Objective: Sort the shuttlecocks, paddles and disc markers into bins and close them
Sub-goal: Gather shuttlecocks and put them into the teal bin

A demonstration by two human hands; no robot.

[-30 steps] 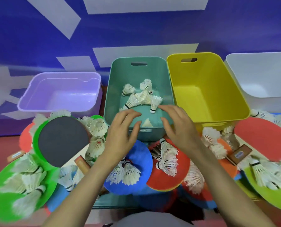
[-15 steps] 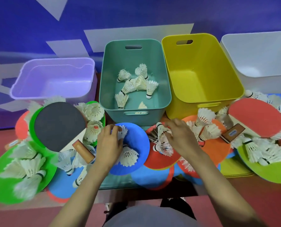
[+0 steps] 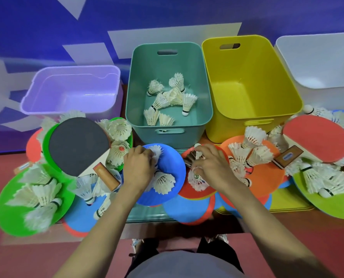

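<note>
Head view: on the blue disc marker (image 3: 175, 165), just before the teal bin (image 3: 139, 77), the left hand (image 3: 140, 167) lies palm down, its grip curled round a shuttlecock (image 3: 156, 151) whose feathers point at the bin. The right hand (image 3: 211, 165), palm down over the red disc marker (image 3: 184, 187), has its grip pinching a second shuttlecock (image 3: 197, 145), cork toward the bin.

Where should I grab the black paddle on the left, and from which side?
Take the black paddle by its wooden handle, coming from the near right. The handle juts toward you and rests on top of shuttlecocks, so there is probably room to wrap it; the rest lies flat.
</note>
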